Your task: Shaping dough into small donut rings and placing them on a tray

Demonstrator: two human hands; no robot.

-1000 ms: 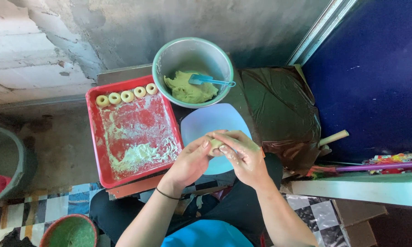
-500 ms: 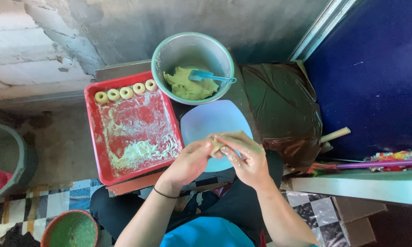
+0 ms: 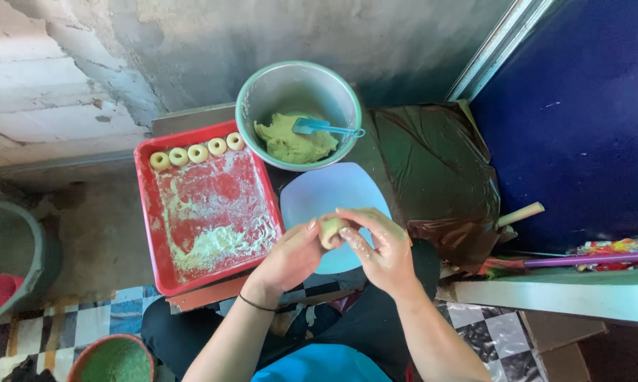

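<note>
My left hand [image 3: 290, 256] and my right hand [image 3: 380, 247] meet over a pale blue board [image 3: 329, 194], both gripping a small pale dough ball [image 3: 330, 229] between the fingertips. A black band circles my left wrist. Beyond the board stands a metal bowl [image 3: 259, 95] with greenish dough [image 3: 294, 143] and a blue spatula [image 3: 326, 128] in it. To the left lies a red tray [image 3: 146, 205] dusted with flour, with several ring-shaped dough pieces [image 3: 197, 153] lined along its far edge.
A dark brown plastic sheet [image 3: 432, 170] covers the surface to the right. A grey bucket [image 3: 11, 251] with a red cup sits at the far left, a green-filled bowl [image 3: 113, 359] at the bottom left. A blue wall [image 3: 581, 106] rises at right.
My hands have shifted slightly while working the dough ball between the fingers. The view has drifted a little; bowl, tray and board stay where they were.
</note>
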